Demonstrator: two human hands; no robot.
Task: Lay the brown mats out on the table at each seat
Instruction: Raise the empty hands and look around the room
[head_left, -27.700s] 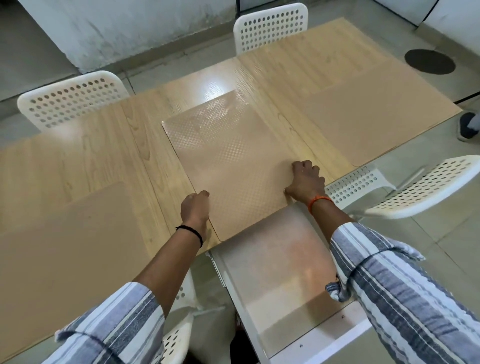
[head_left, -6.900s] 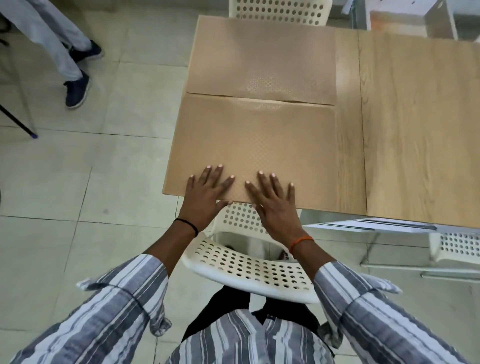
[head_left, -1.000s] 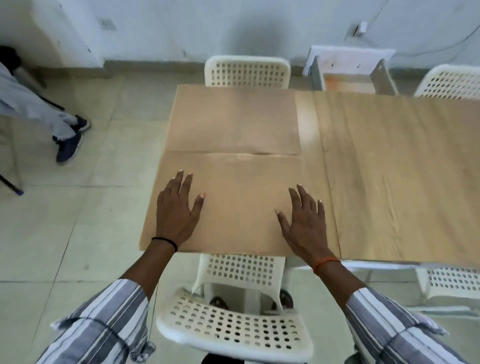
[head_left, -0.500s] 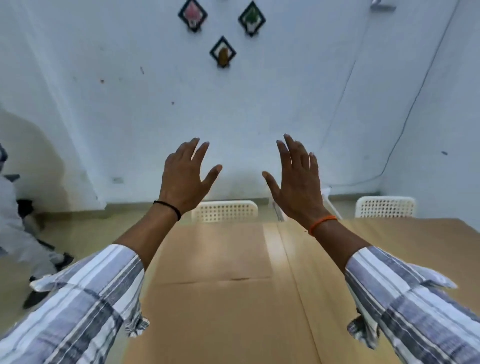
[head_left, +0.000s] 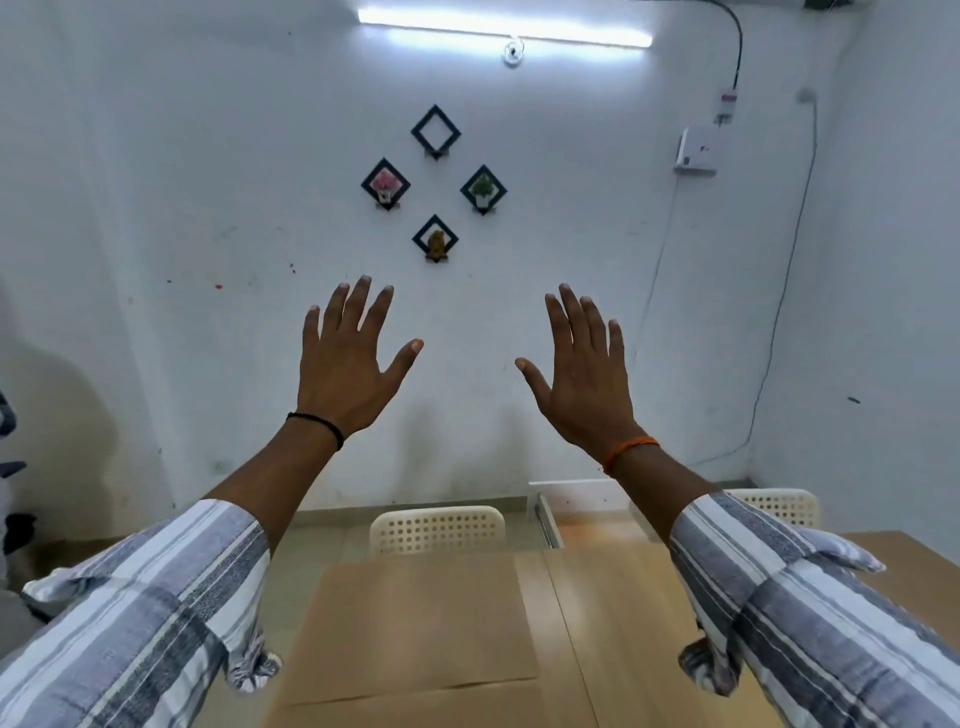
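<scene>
Both hands are lifted off the work and held up in front of the white wall, palms facing away from the person: the left hand (head_left: 347, 364) and the right hand (head_left: 582, 369) each have their fingers spread wide, and neither grip holds anything. It reads as a show of empty hands, likely a sign that the laying out is finished. Below them, at the end of the wooden tabletop (head_left: 623, 613), the far brown mat (head_left: 421, 623) lies flat before the white perforated chair (head_left: 437, 530), squared to the edge so it marks that seat. The near brown mat (head_left: 431, 709) lies just this side of it, their edges meeting in a line; only its far strip is in view. A second white chair (head_left: 779, 506) shows behind the right sleeve; whether a mat lies before it I cannot tell, as the arm covers that stretch. Four small diamond frames (head_left: 435, 184) hang on the wall above.
</scene>
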